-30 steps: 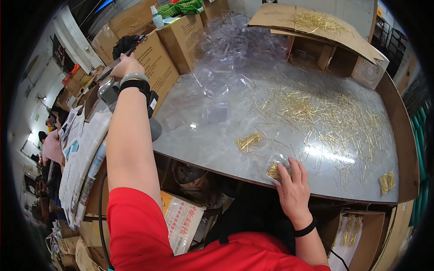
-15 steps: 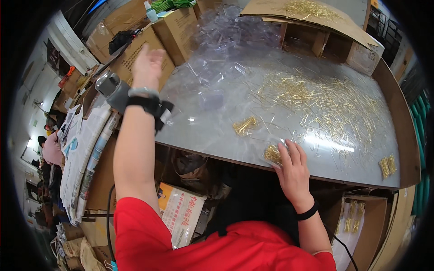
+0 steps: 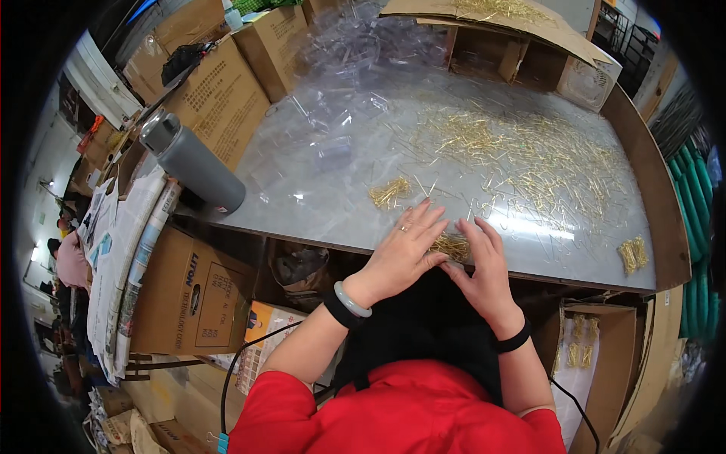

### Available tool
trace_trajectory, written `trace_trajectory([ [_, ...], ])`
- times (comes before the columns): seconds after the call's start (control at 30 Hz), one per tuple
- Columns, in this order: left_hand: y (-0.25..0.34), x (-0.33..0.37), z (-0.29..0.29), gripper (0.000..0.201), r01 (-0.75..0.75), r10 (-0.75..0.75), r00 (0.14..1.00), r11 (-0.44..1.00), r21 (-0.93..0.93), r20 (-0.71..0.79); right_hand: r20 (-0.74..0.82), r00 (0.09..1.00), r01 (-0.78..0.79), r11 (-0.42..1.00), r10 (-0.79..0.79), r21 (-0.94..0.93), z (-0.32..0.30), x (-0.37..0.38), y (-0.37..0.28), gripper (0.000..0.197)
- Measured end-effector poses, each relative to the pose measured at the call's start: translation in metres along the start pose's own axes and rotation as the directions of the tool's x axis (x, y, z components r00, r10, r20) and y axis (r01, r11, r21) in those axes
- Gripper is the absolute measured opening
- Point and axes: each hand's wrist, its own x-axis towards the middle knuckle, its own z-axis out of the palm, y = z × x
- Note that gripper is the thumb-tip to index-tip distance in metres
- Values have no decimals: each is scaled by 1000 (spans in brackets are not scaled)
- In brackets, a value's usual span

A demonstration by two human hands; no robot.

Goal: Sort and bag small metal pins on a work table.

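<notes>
A small bundle of gold wire hooks [image 3: 451, 247] lies at the table's front edge, between my two hands. My left hand [image 3: 404, 250] reaches over its left side with fingers stretched out and thumb toward the bundle. On the other side, my right hand [image 3: 484, 265] has its thumb at the near end and its index finger at the far end, gripping the bundle. A second bundle of gold hooks [image 3: 389, 194] rests just beyond my left fingertips. Many loose gold hooks [image 3: 522, 151] are spread over the grey tabletop [image 3: 333, 219]. My palms hide the lower part of the held bundle.
A grey bottle [image 3: 195, 163] stands at the table's left edge. Clear plastic pieces [image 3: 363, 45] are heaped at the back left. Another hook bundle [image 3: 633, 255] lies at right. A cardboard box [image 3: 503, 53] stands at the back. Below right, an open carton [image 3: 605, 363] holds packed bundles.
My left hand has come down from beside the bottle at upper left to the bundle at the front edge. My right hand has stayed at that bundle. The view has shifted slightly.
</notes>
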Motion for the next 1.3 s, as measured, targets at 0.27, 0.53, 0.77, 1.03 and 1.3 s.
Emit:
trace_trajectory([
  [0.27,8,3,0,64,-31,25,998,993,114,56,92,996,5,998,-11,67,-14,7,-4,64],
  [0.53,11,-1,6,61,-4,7,999,997,82,-45,-92,966,-215,948,241,233,-12,-6,1,52],
  [0.77,14,-1,12,38,59,-60,985,998,-14,-160,-75,974,-212,976,215,48,-9,3,-11,29],
  [1.03,13,1,16,38,36,-34,976,999,7,-215,-77,990,-112,993,115,43,-9,9,-14,24],
  [1.3,19,2,14,56,78,-66,989,993,85,-131,24,990,-140,989,139,51,-11,-5,-7,49],
])
